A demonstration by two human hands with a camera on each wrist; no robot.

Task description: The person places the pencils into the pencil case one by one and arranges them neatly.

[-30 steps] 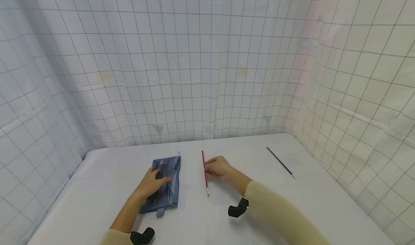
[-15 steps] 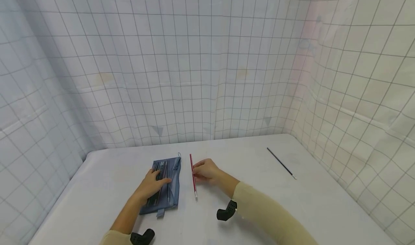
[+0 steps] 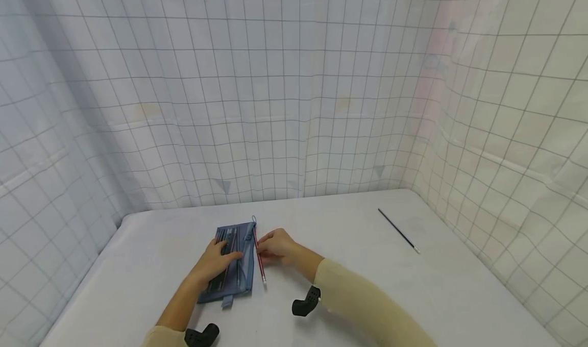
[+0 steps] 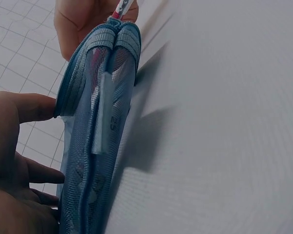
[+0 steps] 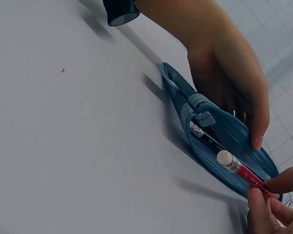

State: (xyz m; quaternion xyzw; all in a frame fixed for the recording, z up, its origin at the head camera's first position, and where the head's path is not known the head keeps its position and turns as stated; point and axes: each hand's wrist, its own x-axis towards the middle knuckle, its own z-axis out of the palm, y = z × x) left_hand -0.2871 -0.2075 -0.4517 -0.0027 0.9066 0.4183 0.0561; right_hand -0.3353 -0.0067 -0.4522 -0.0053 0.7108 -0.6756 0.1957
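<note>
A blue mesh pencil case lies on the white table with several pencils showing inside. My left hand rests on top of it with fingers spread, the thumb at the edge of its unzipped side. My right hand pinches a red pencil with a white eraser end, between thumb and fingers. In the right wrist view, the red pencil lines up with the case's parted opening, eraser end towards the camera. A dark pencil with a white eraser shows within that opening.
A black pencil lies at the right of the table. White grid-patterned curtains hang behind and at both sides. A tiny red speck is on the tabletop in the right wrist view.
My right hand has moved left with the red pencil, from open table to the right edge of the pencil case. My left hand has stayed on the case.
</note>
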